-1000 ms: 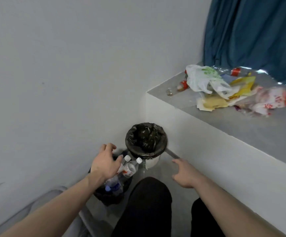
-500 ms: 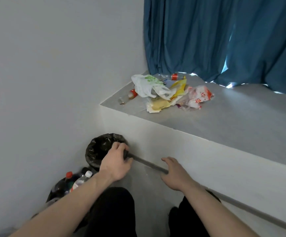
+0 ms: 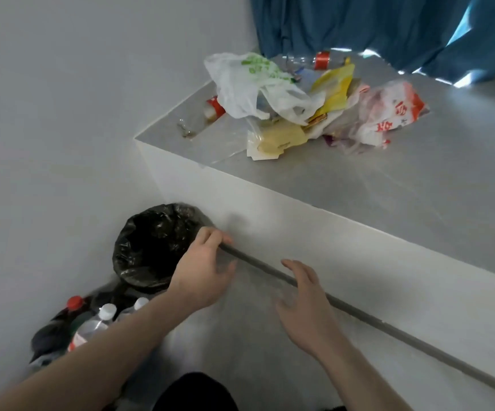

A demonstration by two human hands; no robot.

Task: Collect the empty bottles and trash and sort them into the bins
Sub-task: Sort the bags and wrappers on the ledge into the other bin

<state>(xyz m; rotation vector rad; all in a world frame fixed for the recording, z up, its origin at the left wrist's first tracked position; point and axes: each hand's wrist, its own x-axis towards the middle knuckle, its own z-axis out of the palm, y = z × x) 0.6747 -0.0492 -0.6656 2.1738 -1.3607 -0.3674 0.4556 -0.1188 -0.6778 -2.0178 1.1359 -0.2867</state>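
Head view: crinkled plastic bags (image 3: 273, 87), glossy bin liner (image 3: 154, 244).

Red characters on plastic bag (image 3: 388, 114), illegible

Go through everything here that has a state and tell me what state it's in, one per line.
Left hand: empty, fingers loosely curled.
Right hand: empty, fingers relaxed.
Black-lined bin: open, no lid.
Bottle bin: holds capped bottles.
Clear bottle: lying on its side on the ledge.
White plastic bag: crumpled on the trash pile.
Curtain: drawn, gaps letting light through.
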